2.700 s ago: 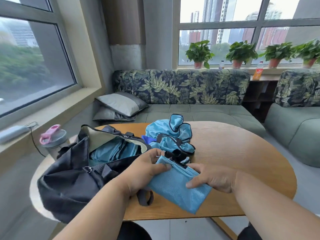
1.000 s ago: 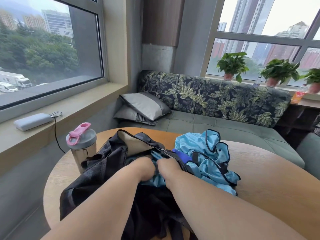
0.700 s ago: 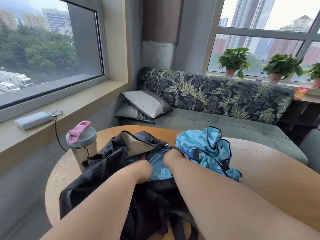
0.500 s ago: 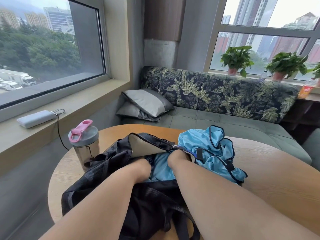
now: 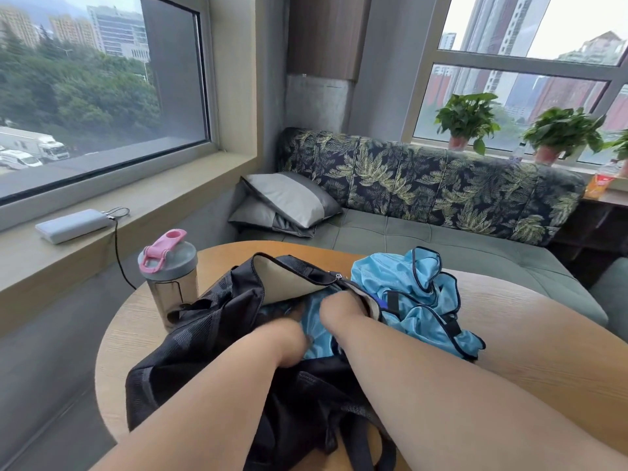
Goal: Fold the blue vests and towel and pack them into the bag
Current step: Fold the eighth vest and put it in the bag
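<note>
Wooden table (image 5: 530, 334), both hands inside bag (image 5: 217, 321)

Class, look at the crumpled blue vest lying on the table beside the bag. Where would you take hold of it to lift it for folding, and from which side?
Probably by the black-trimmed loop standing up at the top of the blue vest: that raised edge is free to pinch. Come from the right, over bare table, since the bag presses against the vest's left side.
</note>
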A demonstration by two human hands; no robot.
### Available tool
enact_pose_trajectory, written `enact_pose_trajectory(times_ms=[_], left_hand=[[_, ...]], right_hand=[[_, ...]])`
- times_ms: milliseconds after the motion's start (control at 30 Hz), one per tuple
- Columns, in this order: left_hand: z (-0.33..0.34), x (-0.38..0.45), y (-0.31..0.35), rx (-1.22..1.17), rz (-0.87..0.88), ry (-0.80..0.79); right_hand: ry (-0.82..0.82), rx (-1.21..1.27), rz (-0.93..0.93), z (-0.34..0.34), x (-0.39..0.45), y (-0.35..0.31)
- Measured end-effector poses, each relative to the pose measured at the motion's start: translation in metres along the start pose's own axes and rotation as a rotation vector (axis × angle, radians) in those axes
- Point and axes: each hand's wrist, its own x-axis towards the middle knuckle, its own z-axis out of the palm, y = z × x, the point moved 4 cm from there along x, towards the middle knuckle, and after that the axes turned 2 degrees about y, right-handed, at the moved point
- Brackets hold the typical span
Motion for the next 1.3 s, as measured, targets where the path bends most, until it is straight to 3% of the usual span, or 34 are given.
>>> enact_pose_trajectory(times_ms=[133, 233, 333, 500, 567, 667, 833, 1033, 1200, 1300], left_hand=[[0.005, -0.001, -0.003, 0.056, -0.093, -0.037], [0.002, -0.005, 0.002, 0.076, -0.096, -0.024], [0.002, -0.005, 0.003, 0.038, -0.084, -0.011], [0.003, -0.005, 0.000, -0.008, -0.074, -0.017], [0.004, -0.003, -0.002, -0.039, -0.079, -0.007], [0.005, -0.001, -0.006, -0.065, -0.077, 0.029], [0.005, -0.006, -0.005, -0.139, -0.077, 0.022], [0.005, -0.009, -0.010, -0.302, -0.064, 0.011], [0.008, -0.010, -0.014, -0.376, -0.030, 0.004], [0.010, -0.008, -0.012, -0.413, 0.026, 0.027]], right_hand=[[0.305, -0.282, -0.387, -0.012, -0.003, -0.017], [0.306, -0.586, -0.652, -0.011, -0.002, -0.037], [0.351, -0.791, -0.748, -0.016, 0.007, -0.043], [0.279, -0.644, -0.513, -0.025, 0.024, -0.029], [0.225, -0.640, -0.583, -0.019, 0.032, -0.024], [0.090, -0.794, -0.714, -0.005, 0.035, -0.017], [-0.214, -1.094, -0.686, 0.009, 0.043, -0.002], [-0.096, -1.055, -0.706, 0.001, 0.047, -0.014], [-0.012, -0.584, -0.416, -0.005, 0.056, -0.024], [0.164, -0.698, -0.414, -0.005, 0.060, -0.025]])
